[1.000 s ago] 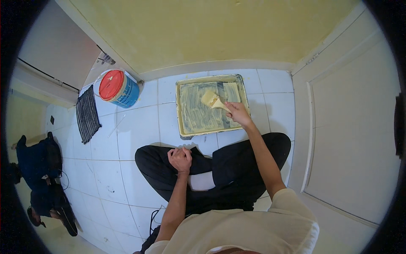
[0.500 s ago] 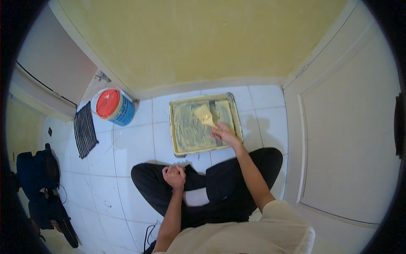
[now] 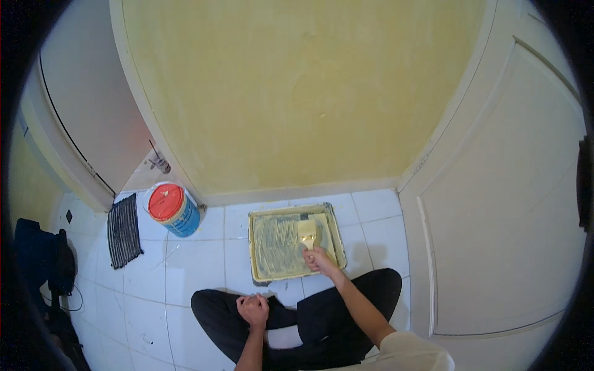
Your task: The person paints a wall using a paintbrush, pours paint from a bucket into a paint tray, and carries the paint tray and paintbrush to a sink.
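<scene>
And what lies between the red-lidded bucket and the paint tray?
In the head view, white floor tiles lie between the bucket and the tray.

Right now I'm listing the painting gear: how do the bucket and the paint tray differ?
The bucket is round and tall, while the paint tray is rectangular and shallow. The bucket has a red lid on, but the paint tray is open. The bucket's side is mostly blue; the paint tray is smeared with yellow paint. Both rest on the white tiled floor.
</scene>
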{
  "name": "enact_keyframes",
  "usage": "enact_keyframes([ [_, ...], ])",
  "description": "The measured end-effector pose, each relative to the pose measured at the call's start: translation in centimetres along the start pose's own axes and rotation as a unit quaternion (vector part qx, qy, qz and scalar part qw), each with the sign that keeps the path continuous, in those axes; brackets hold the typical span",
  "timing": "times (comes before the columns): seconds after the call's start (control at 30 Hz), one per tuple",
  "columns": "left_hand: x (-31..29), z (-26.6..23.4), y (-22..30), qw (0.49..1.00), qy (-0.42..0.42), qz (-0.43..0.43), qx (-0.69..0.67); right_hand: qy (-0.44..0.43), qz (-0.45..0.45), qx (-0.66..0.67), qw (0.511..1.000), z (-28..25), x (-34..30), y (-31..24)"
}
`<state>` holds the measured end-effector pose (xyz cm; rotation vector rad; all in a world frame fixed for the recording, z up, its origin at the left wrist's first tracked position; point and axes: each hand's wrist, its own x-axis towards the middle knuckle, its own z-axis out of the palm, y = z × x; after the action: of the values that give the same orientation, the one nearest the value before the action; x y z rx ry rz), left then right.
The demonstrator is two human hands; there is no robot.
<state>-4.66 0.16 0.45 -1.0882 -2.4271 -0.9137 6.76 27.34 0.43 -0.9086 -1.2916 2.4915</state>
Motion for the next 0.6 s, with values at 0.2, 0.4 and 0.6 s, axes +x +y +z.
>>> enact_keyframes([
  [0.2, -1.4, 0.4, -0.9, 1.000, 0.020, -0.009, -0.020, 0.087, 0.020, -0.102, 0.991, 1.8, -0.3, 0.6],
  [0.4, -1.2, 0.8, -1.3, 0.999, 0.038, 0.001, -0.020, 0.043, -0.009, -0.043, 0.998, 0.9, -0.3, 1.0],
  [0.6, -1.1, 0.2, -1.5, 0.999, 0.027, -0.003, -0.020, 0.009, -0.005, 0.063, 0.998, 0.5, 0.2, 1.6],
])
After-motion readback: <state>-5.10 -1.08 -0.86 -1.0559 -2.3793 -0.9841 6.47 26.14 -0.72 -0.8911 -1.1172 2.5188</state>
